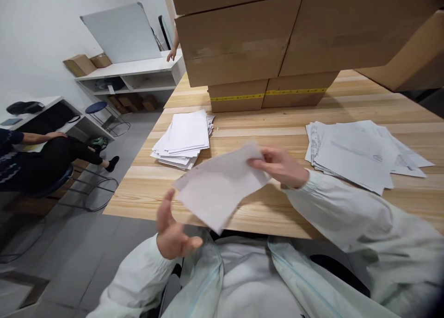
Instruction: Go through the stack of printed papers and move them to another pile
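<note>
A white sheet of paper [222, 181] is held up in front of me, tilted over the table's near edge. My right hand [279, 165] pinches it at its right side, thumb on top. My left hand [173, 230] is apart from the paper, below its left corner, with thumb and fingers spread and nothing in them. Beyond the sheet, to the left, sits a stack of papers [189, 133] with uneven edges. To the right lies a looser, fanned-out pile of papers [354, 151], some showing print.
Cardboard boxes [239, 40] are stacked at the back of the wooden table [145, 188]. A seated person [52, 160] is at the left near stools. Another person's hand [172, 54] rests by a white shelf [138, 67] with a whiteboard [120, 33].
</note>
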A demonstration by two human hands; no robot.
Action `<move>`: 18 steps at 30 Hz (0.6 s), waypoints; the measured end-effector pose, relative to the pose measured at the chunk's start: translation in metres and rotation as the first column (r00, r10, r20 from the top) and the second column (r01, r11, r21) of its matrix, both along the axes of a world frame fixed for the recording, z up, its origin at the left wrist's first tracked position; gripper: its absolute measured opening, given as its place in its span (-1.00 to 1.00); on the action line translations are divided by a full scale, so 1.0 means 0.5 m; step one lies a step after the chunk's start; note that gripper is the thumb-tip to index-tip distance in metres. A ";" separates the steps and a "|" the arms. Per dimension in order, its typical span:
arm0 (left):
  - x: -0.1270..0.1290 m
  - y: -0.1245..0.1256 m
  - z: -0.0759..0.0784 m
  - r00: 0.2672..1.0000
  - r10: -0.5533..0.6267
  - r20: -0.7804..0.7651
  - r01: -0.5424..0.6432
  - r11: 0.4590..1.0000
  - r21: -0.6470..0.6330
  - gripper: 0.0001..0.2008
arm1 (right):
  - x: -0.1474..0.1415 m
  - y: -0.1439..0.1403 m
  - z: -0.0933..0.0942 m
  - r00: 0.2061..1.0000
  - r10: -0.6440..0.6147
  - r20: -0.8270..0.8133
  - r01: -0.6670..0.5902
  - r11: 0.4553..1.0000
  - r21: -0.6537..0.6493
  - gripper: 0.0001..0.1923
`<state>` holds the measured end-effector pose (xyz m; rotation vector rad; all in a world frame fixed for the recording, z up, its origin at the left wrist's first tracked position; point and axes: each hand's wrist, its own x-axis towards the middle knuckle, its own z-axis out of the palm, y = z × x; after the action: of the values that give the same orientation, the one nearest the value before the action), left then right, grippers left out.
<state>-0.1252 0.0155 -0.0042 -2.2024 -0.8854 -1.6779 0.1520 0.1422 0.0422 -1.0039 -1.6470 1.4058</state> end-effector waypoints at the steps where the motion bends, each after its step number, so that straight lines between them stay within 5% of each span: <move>1: 0.006 0.004 -0.004 0.982 0.047 0.184 -0.034 0.997 -0.075 -0.39 | 0.016 -0.023 -0.001 0.992 -0.115 -0.049 0.120 0.987 0.110 -0.71; 3: 0.023 0.018 -0.014 0.896 0.122 0.427 0.014 0.954 -0.301 -0.16 | 0.044 -0.069 -0.014 0.943 -0.307 -0.133 0.331 0.910 0.249 -0.78; 5: 0.044 0.038 -0.024 0.868 0.126 0.480 0.162 0.843 -0.513 -0.04 | 0.062 -0.107 -0.041 0.896 -0.400 -0.195 0.442 0.853 0.277 -0.84; 7: 0.067 0.056 -0.030 0.873 0.067 0.484 0.294 0.720 -0.629 -0.15 | 0.075 -0.132 -0.072 0.887 -0.399 -0.231 0.450 0.859 0.243 -0.88; 9: 0.089 0.070 -0.032 0.871 -0.010 0.491 0.377 0.652 -0.657 -0.51 | 0.089 -0.145 -0.098 0.907 -0.351 -0.232 0.400 0.890 0.217 -0.92; 12: 0.114 0.080 -0.023 0.860 -0.075 0.505 0.428 0.647 -0.632 -0.90 | 0.114 -0.150 -0.118 0.933 -0.286 -0.216 0.331 0.920 0.209 -0.98; 18: 0.127 0.078 -0.021 0.843 -0.069 0.533 0.463 0.598 -0.654 -0.88 | 0.146 -0.142 -0.125 0.957 -0.219 -0.190 0.256 0.947 0.196 -0.92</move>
<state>-0.0615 0.0546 -0.0145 -2.5770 -1.7442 -2.3673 0.2250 0.0711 -0.0200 -0.8993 -1.4670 1.0902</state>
